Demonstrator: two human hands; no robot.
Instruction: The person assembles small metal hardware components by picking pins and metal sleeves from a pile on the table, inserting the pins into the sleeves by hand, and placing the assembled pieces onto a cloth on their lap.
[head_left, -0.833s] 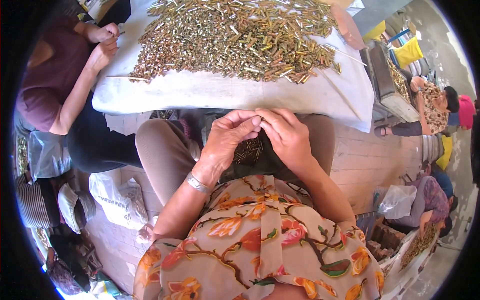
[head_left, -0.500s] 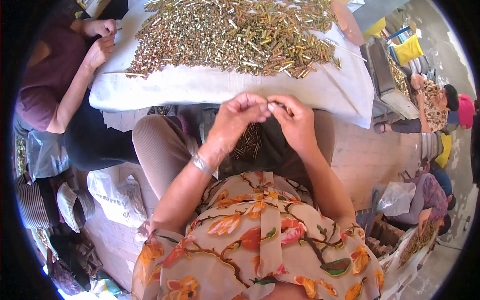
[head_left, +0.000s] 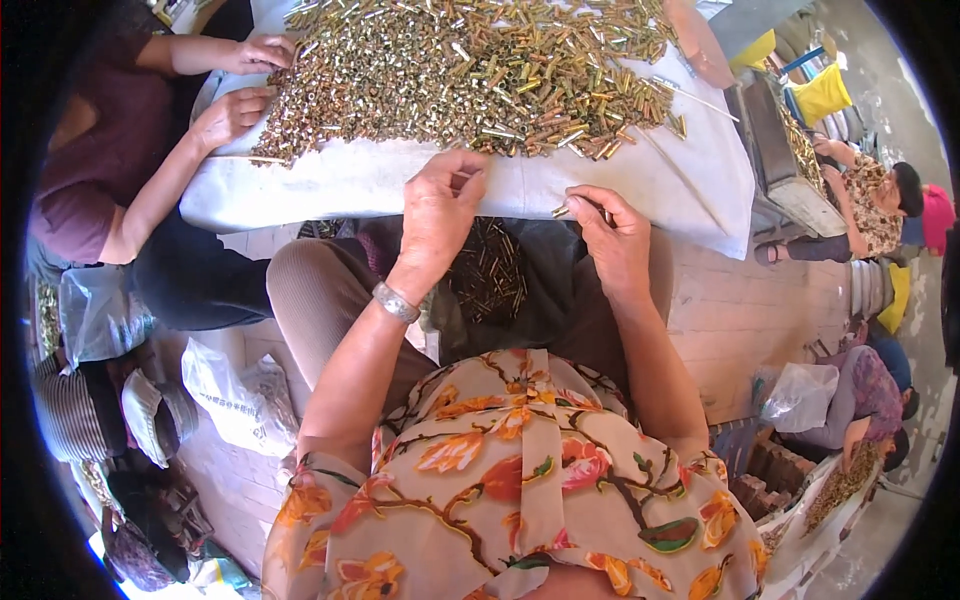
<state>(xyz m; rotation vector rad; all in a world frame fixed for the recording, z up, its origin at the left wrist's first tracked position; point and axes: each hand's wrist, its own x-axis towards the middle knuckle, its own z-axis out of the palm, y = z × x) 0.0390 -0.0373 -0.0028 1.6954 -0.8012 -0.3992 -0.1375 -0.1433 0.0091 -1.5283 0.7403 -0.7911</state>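
Note:
A broad heap of small brass-coloured tubes and ring-like metal pieces [head_left: 470, 85] covers much of the white cloth-covered table [head_left: 330, 190] before me. My left hand [head_left: 440, 205] is at the heap's near edge, its fingers curled and drawn together; whatever is between the fingertips, if anything, is hidden. Over the table's front edge, farther right, my right hand [head_left: 612, 240] pinches a short brass tube [head_left: 561, 211] between thumb and forefinger. Below the hands, a dark container or cloth between my knees holds many thin brass pieces [head_left: 487, 275].
A co-worker's hands [head_left: 235, 115] touch the heap's left side. Thin sticks [head_left: 690, 185] lie on the cloth at right. A white plastic bag [head_left: 240, 400] stands on the floor at left. Other people [head_left: 875, 195] sit at a metal box [head_left: 800, 205] on the right.
My hands, together half a second ago, have parted. The left moved forward to the heap; the right shifted slightly right, showing the brass tube. The co-worker's hands reached right onto the heap.

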